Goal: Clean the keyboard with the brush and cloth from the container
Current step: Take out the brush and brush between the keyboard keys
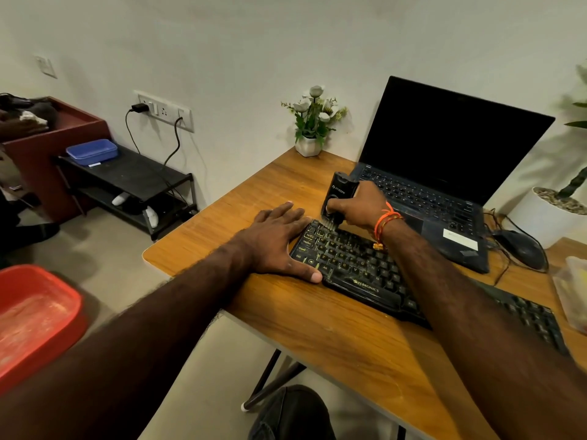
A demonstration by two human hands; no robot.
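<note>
Head view: right hand (357, 204) grip clenched round brush (336, 198), bristles on keyboard (365, 268); left hand (279, 239) flat, released.

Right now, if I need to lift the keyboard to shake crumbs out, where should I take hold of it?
Probably by the two short ends. The keyboard lies flat, long and thin, diagonally across the desk. The left hand already rests flat at its left end; the right hand, gripping the brush, would take the far end from the right.

a wood-grain table (317, 315) with a soft sheen carries a black plastic keyboard (359, 265), dusty and matt, beside a glossy white pot (306, 147) and a dark matt laptop (444, 173).
</note>
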